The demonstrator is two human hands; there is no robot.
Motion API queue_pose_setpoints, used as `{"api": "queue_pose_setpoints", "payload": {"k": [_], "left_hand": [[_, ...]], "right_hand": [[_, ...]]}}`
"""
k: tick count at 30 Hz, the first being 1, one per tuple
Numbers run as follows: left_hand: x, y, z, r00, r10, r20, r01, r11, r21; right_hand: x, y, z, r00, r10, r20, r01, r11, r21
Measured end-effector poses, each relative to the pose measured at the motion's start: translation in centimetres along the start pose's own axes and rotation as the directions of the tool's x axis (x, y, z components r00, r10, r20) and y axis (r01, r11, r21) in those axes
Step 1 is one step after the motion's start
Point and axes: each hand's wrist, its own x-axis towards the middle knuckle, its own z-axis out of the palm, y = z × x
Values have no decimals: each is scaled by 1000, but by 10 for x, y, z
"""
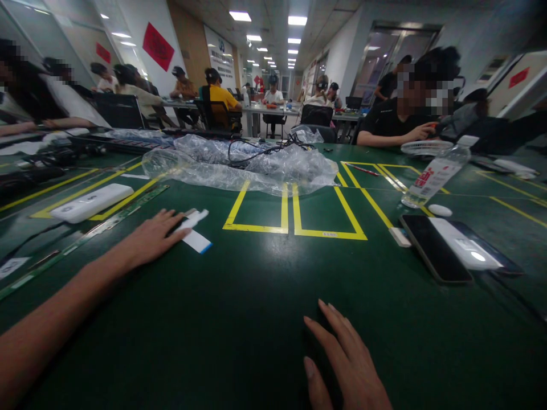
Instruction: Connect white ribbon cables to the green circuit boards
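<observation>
My left hand (154, 238) lies low over the green table at the left, its fingers stretched out. Its thumb and fingertips are at a white flat ribbon cable (197, 241) with a blue end, which looks folded or crossed over itself. Whether the fingers press on the cable is unclear. Beside that forearm runs a long, narrow green circuit board (123, 213), partly covered by the arm. My right hand (348, 359) is at the bottom right of centre, fingers apart, holding nothing, above or on the bare tabletop (256, 319).
Clear plastic wrap (256, 165) with black cables lies across the back. A white power bank (93, 202) sits at left. On the right are a dark phone (433, 247), a white device (464, 245) and a tilted-looking water bottle (440, 173). A person (405, 122) sits opposite.
</observation>
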Motion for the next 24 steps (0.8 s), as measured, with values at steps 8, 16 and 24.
{"api": "queue_pose_setpoints", "payload": {"k": [8, 16, 24], "left_hand": [[-70, 179, 2, 756, 646, 109, -616, 757, -218], [-43, 147, 3, 882, 471, 0, -470, 881, -60], [7, -67, -4, 951, -284, -122, 290, 956, 34]], "right_hand": [[2, 3, 4, 991, -125, -38, 117, 977, -178], [6, 4, 5, 973, -227, 48, 231, 931, -282], [6, 3, 1, 982, -171, 84, 187, 955, -229]]}}
